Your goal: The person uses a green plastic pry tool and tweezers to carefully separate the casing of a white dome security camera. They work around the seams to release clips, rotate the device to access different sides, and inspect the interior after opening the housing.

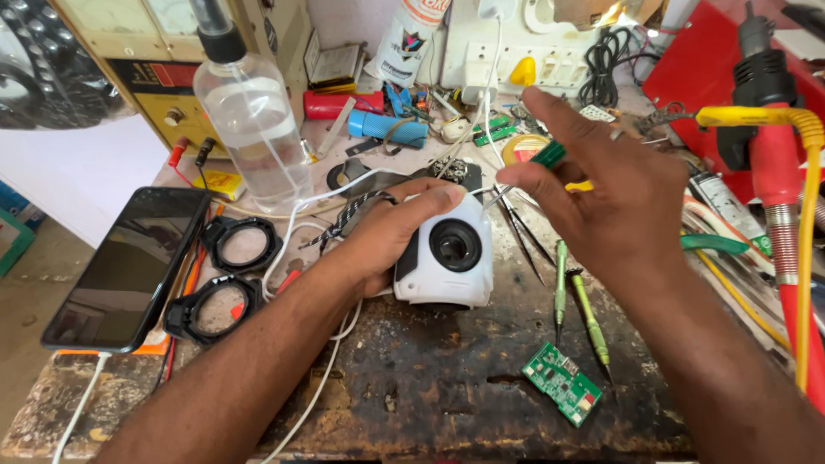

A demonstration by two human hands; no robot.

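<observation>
A white dome camera unit (pixel 447 258) with a round black lens sits in the middle of the worn bench. My left hand (pixel 387 228) grips its left side and top. My right hand (pixel 593 193) hovers just to its right, holding a green-handled screwdriver (pixel 547 155) whose thin metal shaft points down-left to the unit's top edge. A white cable (pixel 296 219) runs from behind the unit across the bench.
A black phone (pixel 129 262) lies at left beside two black plastic rings (pixel 241 242). A clear spray bottle (pixel 253 129) stands behind. A green circuit board (pixel 563 384), two green screwdrivers (pixel 589 318) and tweezers (pixel 524 236) lie right of the unit. A yellow hose (pixel 803 241) and red tool stand far right.
</observation>
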